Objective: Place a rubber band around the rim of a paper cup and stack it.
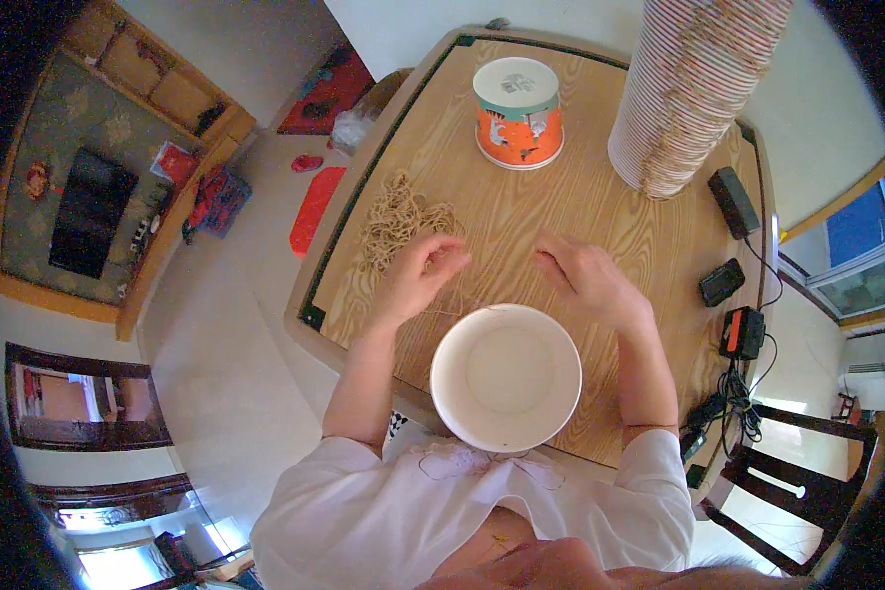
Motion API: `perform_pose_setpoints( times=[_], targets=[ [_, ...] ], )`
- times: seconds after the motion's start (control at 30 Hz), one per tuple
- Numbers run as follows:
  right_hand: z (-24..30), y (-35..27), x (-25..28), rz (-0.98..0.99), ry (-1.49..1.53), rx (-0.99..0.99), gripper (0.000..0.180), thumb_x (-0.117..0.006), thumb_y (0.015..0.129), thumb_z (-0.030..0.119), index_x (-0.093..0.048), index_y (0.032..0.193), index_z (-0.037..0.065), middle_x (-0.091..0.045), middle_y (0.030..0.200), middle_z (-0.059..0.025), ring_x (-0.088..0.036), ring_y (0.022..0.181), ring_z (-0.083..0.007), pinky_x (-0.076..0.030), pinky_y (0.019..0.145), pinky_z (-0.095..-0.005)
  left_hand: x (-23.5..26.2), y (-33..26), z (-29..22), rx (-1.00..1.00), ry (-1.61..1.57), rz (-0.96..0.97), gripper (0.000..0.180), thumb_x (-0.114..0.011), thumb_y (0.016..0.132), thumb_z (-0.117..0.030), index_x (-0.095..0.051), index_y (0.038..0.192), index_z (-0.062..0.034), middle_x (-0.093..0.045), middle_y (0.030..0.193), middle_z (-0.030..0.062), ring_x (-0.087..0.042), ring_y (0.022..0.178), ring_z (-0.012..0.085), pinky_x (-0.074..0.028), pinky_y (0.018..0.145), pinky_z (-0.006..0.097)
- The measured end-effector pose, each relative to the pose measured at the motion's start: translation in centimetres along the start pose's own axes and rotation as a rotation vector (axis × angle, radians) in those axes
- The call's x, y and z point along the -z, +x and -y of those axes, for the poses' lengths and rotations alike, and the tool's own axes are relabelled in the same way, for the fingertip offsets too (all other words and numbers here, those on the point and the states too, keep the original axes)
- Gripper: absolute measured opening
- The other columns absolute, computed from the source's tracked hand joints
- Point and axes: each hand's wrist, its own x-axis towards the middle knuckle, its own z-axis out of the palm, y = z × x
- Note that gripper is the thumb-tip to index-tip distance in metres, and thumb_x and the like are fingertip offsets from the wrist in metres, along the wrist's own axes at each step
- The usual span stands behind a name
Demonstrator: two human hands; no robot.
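Observation:
An open white paper bucket (pixel 506 379) stands at the table's near edge, its mouth toward me and its inside bare. Just beyond it on the left, my left hand (pixel 421 278) is closed in a pinch, beside a loose tangled pile of tan twine (pixel 403 221). My right hand (pixel 592 283) is over the wood to the right, thumb and fingers pressed together. A thin strand of twine (pixel 452 313) passes along the bucket's far left rim below my left hand. Whether either pinch has twine in it is too small to make out.
On the wooden table (pixel 560 206), an orange and green printed bucket (pixel 518 133) stands upside down at the back. A tall leaning stack of nested paper buckets (pixel 693 88) rises at the far right. Black power adapters (pixel 734 202) and coiled cables (pixel 728 398) line the right edge, near a dark chair (pixel 796 482).

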Motion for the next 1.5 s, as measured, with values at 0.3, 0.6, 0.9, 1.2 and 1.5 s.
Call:
perform_pose_setpoints(
  times=[0.3, 0.6, 0.9, 1.2, 1.5],
  targets=[
    [-0.5, 0.3, -0.2, 0.103, -0.009, 0.086, 0.013, -0.057, 0.084, 0.013, -0.05, 0.083, 0.001, -0.054, 0.076, -0.0161, -0.054, 0.073, -0.0352, -0.043, 0.063, -0.0411, -1.1, -2.4, -3.8, -0.079, 0.255, 0.341, 0.025, -0.07, 0.077, -0.021, -0.066, 0.095, -0.0037, -0.066, 0.093, 0.014, -0.064, 0.082, 0.0246, -0.05, 0.072, 0.036],
    [-1.2, 0.1, -0.4, 0.153, -0.037, 0.21, 0.01, -0.061, 0.08, 0.01, -0.056, 0.083, 0.003, -0.058, 0.078, -0.0118, -0.058, 0.074, -0.0317, -0.046, 0.063, -0.0393, -2.9, -1.8, -1.1, 0.013, -0.215, 0.43, 0.019, -0.063, 0.086, -0.019, -0.065, 0.084, -0.0009, -0.066, 0.076, 0.0066, -0.062, 0.068, 0.0126, -0.048, 0.061, 0.027],
    [-0.5, -0.3, -2.0, 0.297, -0.124, 0.055, 0.009, -0.059, 0.08, 0.014, -0.059, 0.085, 0.006, -0.061, 0.083, -0.0118, -0.059, 0.081, -0.0335, -0.047, 0.067, -0.0419, -4.7, -1.5, -0.5, 0.061, -0.519, 0.235, 0.007, -0.06, 0.088, -0.01, -0.057, 0.087, -0.0049, -0.056, 0.075, -0.0023, -0.053, 0.066, 0.0038, -0.045, 0.06, 0.021],
    [-0.5, -0.1, -1.6, 0.26, -0.124, 0.058, 0.012, -0.059, 0.084, 0.018, -0.058, 0.085, 0.006, -0.06, 0.082, -0.0131, -0.058, 0.08, -0.0352, -0.046, 0.066, -0.0442, -3.9, -1.7, 2.2, -0.315, -0.375, 0.344, 0.008, -0.062, 0.08, 0.0, -0.057, 0.084, -0.0064, -0.052, 0.082, -0.0002, -0.051, 0.074, 0.0066, -0.043, 0.063, 0.021],
    [0.2, -0.1, -1.4, 0.278, -0.093, 0.079, 0.01, -0.059, 0.082, 0.016, -0.059, 0.085, 0.006, -0.059, 0.082, -0.0129, -0.059, 0.079, -0.0345, -0.046, 0.066, -0.0433, -3.9, -1.5, 0.1, -0.389, 0.017, 0.302, 0.012, -0.07, 0.073, -0.003, -0.071, 0.084, -0.0081, -0.057, 0.085, 0.0046, -0.058, 0.083, 0.0185, -0.047, 0.069, 0.029]
  ],
)
